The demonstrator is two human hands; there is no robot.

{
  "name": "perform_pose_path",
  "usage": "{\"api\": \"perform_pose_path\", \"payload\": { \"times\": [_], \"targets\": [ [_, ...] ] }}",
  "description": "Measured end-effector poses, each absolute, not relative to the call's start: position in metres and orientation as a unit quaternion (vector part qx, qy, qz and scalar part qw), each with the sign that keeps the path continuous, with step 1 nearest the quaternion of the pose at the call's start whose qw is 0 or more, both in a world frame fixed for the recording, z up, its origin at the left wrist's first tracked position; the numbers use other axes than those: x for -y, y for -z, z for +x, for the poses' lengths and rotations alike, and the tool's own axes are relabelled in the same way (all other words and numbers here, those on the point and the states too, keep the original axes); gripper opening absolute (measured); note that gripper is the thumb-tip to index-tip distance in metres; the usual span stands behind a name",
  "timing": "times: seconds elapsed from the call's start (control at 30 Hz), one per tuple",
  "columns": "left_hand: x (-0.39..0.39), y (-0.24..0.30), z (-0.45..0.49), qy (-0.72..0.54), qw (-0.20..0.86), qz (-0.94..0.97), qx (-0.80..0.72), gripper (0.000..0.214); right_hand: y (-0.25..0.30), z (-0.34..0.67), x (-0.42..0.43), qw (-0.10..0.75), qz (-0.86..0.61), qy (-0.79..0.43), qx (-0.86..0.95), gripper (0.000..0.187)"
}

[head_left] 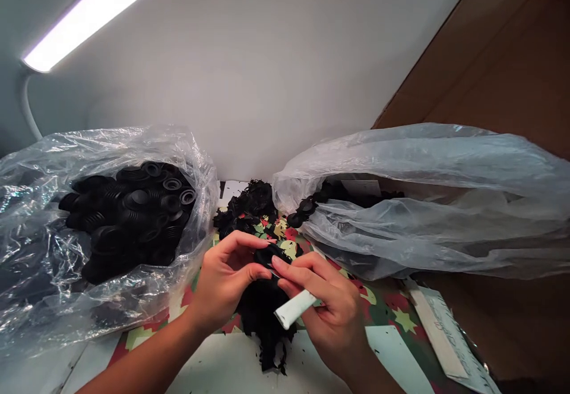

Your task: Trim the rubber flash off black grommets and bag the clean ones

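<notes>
A white sheet (214, 367) lies nearest on the counter, its far edge beneath a ragged pile of black scraps (262, 314). Just above the pile, a person's right hand (332, 299) curls its fingers closed around a white handle (294, 309), one end jutting toward the left forearm; the thumb and forefinger reach to a small black piece (265, 255). The left hand (225, 281) pinches that piece between thumb and fingers, the gap only as wide as the piece itself (its exact shape is lost in the dark), so that it sits between the two hands. Beneath spreads a patterned covering (404, 321) with pale stars. To the left, a clear plastic bag (189, 144) gapes around heaped black ringed parts (138, 216); to the right, a cloudy plastic bag (401, 248) lies open, dark pieces (332, 193) at its mouth. Between the bags sits a farther mound of black shreds (253, 204). Behind rise brown cardboard (485, 55), a pale wall (276, 73) and a lit tube lamp (100, 19).
</notes>
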State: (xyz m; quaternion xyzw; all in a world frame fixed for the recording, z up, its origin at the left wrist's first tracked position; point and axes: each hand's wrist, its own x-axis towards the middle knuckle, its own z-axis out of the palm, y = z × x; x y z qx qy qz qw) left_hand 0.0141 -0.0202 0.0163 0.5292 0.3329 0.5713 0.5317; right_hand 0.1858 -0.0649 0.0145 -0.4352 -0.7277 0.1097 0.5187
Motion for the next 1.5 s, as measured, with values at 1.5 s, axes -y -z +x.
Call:
{"api": "perform_pose_path", "payload": {
  "times": [1.5],
  "targets": [
    [0.018,-0.009,0.017,-0.6,0.54,0.51,-0.297,0.029,-0.015,0.177,0.062,0.537,-0.423,-0.104,0.722,0.026]
  ]
}}
